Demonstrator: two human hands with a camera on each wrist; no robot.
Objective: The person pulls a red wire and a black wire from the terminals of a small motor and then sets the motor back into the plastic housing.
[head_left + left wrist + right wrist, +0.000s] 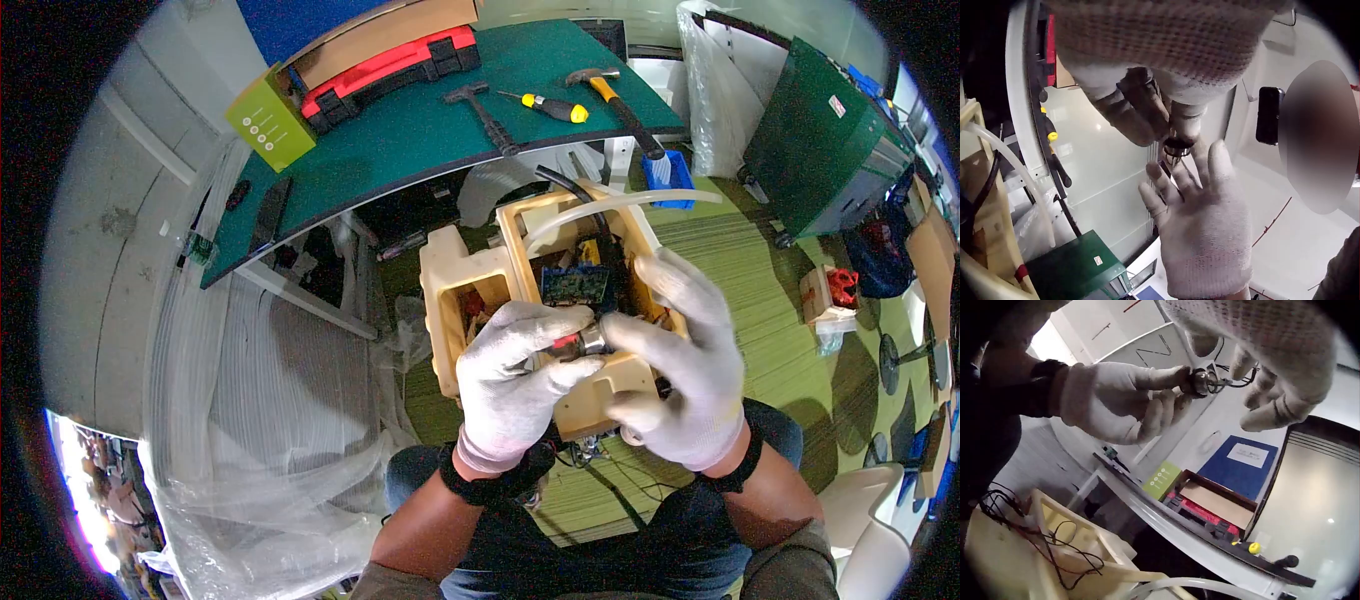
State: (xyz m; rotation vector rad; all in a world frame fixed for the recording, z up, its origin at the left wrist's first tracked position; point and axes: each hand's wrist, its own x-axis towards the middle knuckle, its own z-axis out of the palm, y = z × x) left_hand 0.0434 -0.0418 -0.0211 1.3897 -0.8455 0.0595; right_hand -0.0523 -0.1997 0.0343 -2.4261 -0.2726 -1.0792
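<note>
Both hands wear white gloves. The left hand (520,375) pinches a small round metal part (592,340) between thumb and fingers, above a cream plastic housing (440,270); a bit of red shows beside the part. In the right wrist view the metal part (1200,382) has thin wires at its end, and the left hand (1125,400) grips its other side. The right hand (690,365) is beside the part with fingers spread and partly bent, blurred in the head view. In the left wrist view the right hand (1207,234) faces the metal ring (1177,150).
A green board (575,285) and a hose (650,197) lie in and over the housing. Behind it, a green-topped table (400,150) carries hammers, a yellow screwdriver (555,107) and a red-black case (395,75). A blue bin (668,180) and a green cabinet (825,140) stand at right.
</note>
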